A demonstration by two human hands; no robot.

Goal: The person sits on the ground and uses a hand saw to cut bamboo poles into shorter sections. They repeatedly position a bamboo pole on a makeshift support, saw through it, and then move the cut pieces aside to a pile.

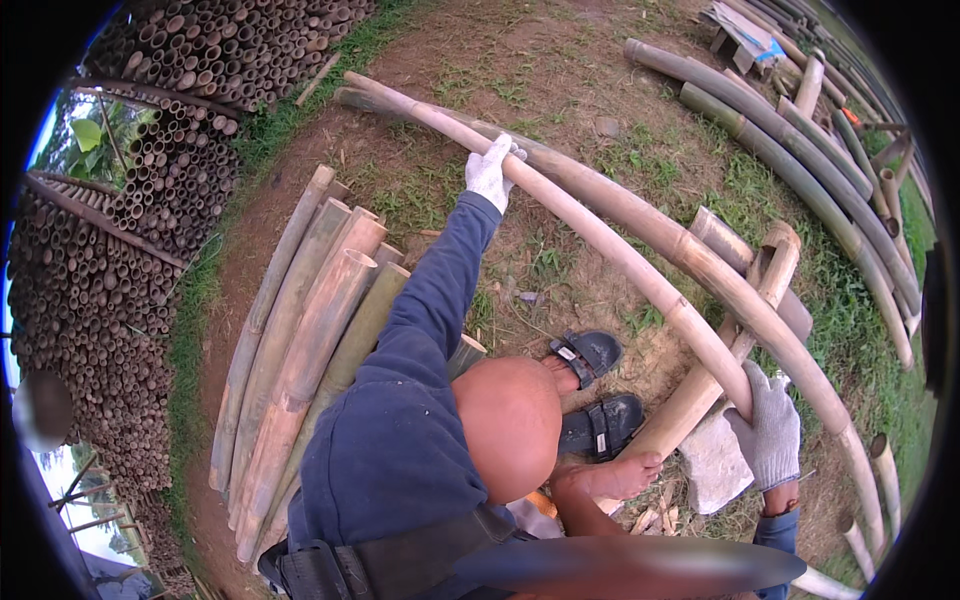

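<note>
Gripping the long pale curved bamboo pole [600,240]: gloved left hand [490,170] far up it, gloved right hand [768,432] closed near its end. Keeping both grips firm, probably steadying best.

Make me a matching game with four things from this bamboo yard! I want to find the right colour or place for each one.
Things:
1. long bamboo pole
2. sandals
3. sleeve
4. stacked bamboo ends

Clues:
A. dark blue
B. piled up along the left edge
C. black, down on the dirt
D. in the grip of the left hand and the right hand, both in pale gloves

Pairs: 1-D, 2-C, 3-A, 4-B
</note>
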